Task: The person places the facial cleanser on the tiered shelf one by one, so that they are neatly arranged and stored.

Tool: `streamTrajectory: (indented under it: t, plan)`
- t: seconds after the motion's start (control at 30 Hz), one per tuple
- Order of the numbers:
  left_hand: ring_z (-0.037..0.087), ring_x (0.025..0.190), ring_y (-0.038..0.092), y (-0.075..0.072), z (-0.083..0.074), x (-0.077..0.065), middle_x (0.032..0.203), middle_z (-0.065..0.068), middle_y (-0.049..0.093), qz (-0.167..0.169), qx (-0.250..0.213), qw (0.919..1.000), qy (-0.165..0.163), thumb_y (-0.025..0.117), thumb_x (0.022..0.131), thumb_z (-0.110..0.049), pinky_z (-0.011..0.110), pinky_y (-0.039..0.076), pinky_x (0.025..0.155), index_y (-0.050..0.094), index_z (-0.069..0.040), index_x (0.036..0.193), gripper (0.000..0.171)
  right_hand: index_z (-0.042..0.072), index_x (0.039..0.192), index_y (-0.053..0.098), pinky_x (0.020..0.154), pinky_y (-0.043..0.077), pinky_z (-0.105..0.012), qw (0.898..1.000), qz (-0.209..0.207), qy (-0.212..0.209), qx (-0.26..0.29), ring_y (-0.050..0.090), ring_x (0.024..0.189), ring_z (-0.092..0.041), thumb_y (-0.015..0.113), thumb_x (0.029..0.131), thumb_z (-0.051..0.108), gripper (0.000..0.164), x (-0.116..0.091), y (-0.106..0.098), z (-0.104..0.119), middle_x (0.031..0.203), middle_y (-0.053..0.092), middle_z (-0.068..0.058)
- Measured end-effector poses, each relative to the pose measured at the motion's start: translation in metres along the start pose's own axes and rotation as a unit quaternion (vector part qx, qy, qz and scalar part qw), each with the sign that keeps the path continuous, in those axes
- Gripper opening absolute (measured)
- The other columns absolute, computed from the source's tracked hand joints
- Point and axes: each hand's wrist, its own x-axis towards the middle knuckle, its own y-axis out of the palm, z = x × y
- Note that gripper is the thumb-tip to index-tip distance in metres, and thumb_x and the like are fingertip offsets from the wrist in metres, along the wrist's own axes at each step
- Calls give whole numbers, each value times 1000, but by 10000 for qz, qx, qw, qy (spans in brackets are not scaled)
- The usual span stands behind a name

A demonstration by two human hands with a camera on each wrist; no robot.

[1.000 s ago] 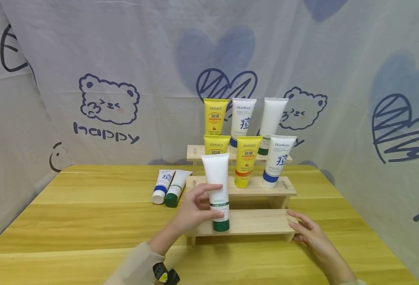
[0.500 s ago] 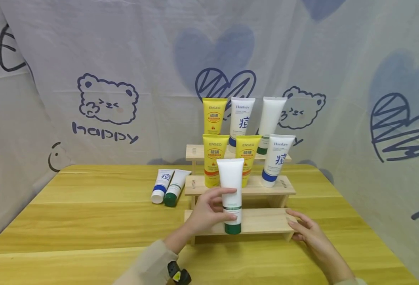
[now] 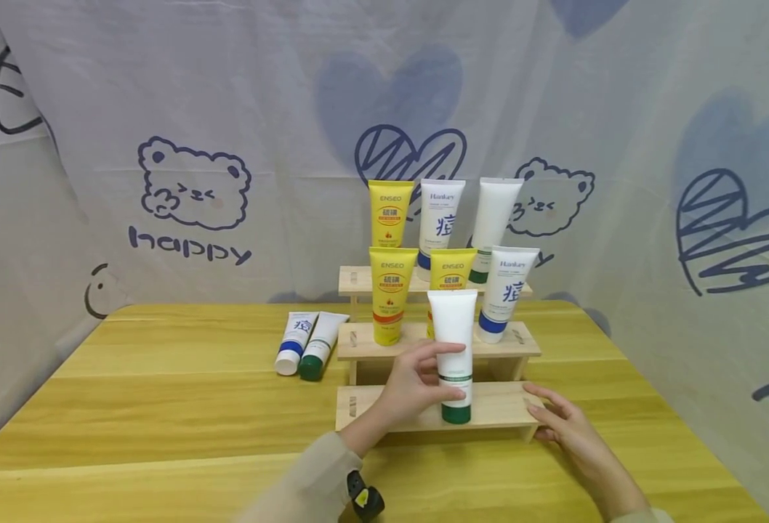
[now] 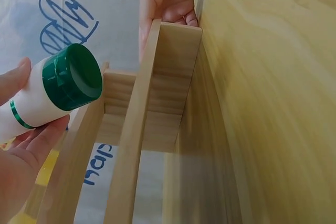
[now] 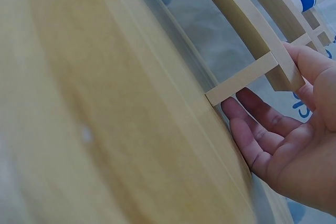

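Note:
My left hand (image 3: 413, 381) holds a white squeeze tube (image 3: 453, 323) upright, cap down, between thumb and fingers. Its green cap (image 4: 73, 76) shows in the left wrist view. The tube is close over the lowest shelf of a three-step wooden display stand (image 3: 502, 404), right of its middle. At that shelf's right end, my right hand (image 3: 570, 428) grips the edge, with fingers (image 5: 254, 137) curled beside the leg (image 5: 241, 78). On the middle step stand two yellow tubes (image 3: 391, 290) and a white tube with a blue cap (image 3: 507, 290); the held tube partly covers one yellow tube.
The top step bears a yellow tube (image 3: 389, 211), a white blue-capped tube (image 3: 442, 218) and a white green-capped tube (image 3: 494, 218). Left of the stand, a blue-capped tube (image 3: 295, 341) and a green-capped tube (image 3: 324, 341) lie on the wooden table (image 3: 162, 407). A printed cloth (image 3: 280, 87) hangs behind.
My left hand has carried the white tube rightward along the lowest shelf, from its left part to right of its middle. The left yellow tube is uncovered now. My right hand stays at the shelf end.

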Motion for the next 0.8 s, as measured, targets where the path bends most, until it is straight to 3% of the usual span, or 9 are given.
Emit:
streamTrajectory:
  t: [0.13, 0.27, 0.5, 0.67, 0.8]
  plan:
    - [20, 90, 57, 9, -11, 2, 105, 16, 50, 7, 162, 9998, 71, 69, 68, 12, 30, 51, 72, 56, 7, 113, 48, 19, 119, 56, 70, 48, -29, 10000, 23, -5, 22, 55, 84, -18, 59, 86, 19, 33, 0, 1, 0, 112, 49, -11]
    - [21, 90, 57, 17, -11, 7, 104, 17, 49, 22, 429, 9987, 258, 70, 68, 13, 28, 51, 72, 57, 8, 111, 46, 23, 117, 56, 69, 48, -30, 10000, -8, 21, 46, 56, 84, -18, 59, 86, 20, 32, 0, 2, 0, 115, 47, -17]
    - [18, 94, 53, 34, 14, 21, 108, 15, 49, 104, 644, 9969, 447, 72, 66, 10, 24, 50, 72, 59, 4, 111, 47, 27, 113, 58, 69, 48, -30, 9998, -79, 105, 118, 56, 85, -17, 59, 86, 20, 28, 1, 2, -1, 118, 46, -17]
    - [13, 97, 49, 46, 26, 29, 111, 12, 49, 112, 939, 9935, 629, 74, 66, 6, 19, 48, 71, 61, -1, 109, 45, 22, 117, 56, 69, 48, -31, 10000, -42, 39, 80, 56, 85, -18, 58, 87, 19, 30, 0, 1, -1, 112, 50, -14]
    - [10, 98, 47, 54, 31, 34, 111, 9, 48, 196, 1476, 9830, 1073, 75, 66, 3, 16, 46, 72, 62, -5, 106, 43, 16, 121, 53, 69, 48, -31, 10000, 69, 10, 36, 57, 84, -17, 56, 88, 19, 33, 0, 0, 0, 104, 53, -10]
